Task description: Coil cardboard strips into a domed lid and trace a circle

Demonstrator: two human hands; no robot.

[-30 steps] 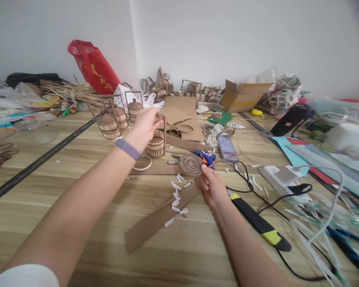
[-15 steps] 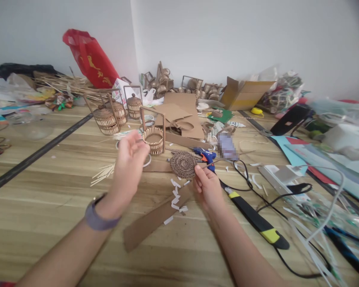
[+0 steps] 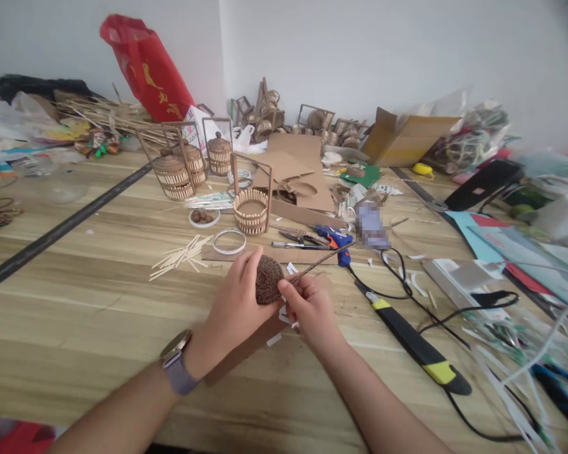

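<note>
A round flat coil of brown twisted cord (image 3: pixel 269 280) is held above the table. My left hand (image 3: pixel 236 302), with a watch at the wrist, wraps round its left side and lower edge. At the coil's right edge my right hand (image 3: pixel 310 309) pinches the cord, thumb on top, and a loose length of cord (image 3: pixel 324 257) runs up and right from there. Beneath the hands lie a cardboard strip (image 3: pixel 236 359) and white paper scraps (image 3: pixel 273 340), partly hidden. Just beyond stand a small handled basket of light slats (image 3: pixel 252 211) and a white ring (image 3: pixel 229 241).
A blue glue gun (image 3: pixel 341 243), a utility knife (image 3: pixel 416 347) and a power strip (image 3: pixel 447 280) with black cables lie to the right. Thin sticks (image 3: pixel 180 257) are at left. Lidded baskets (image 3: pixel 170 176), cardboard sheets (image 3: pixel 293 164) and a red bag (image 3: pixel 146 69) stand or lie farther back.
My left hand has come down and right from the air and taken hold of the coil. The coil has moved nearer to me and left, tilting; my right hand still pinches at its edge.
</note>
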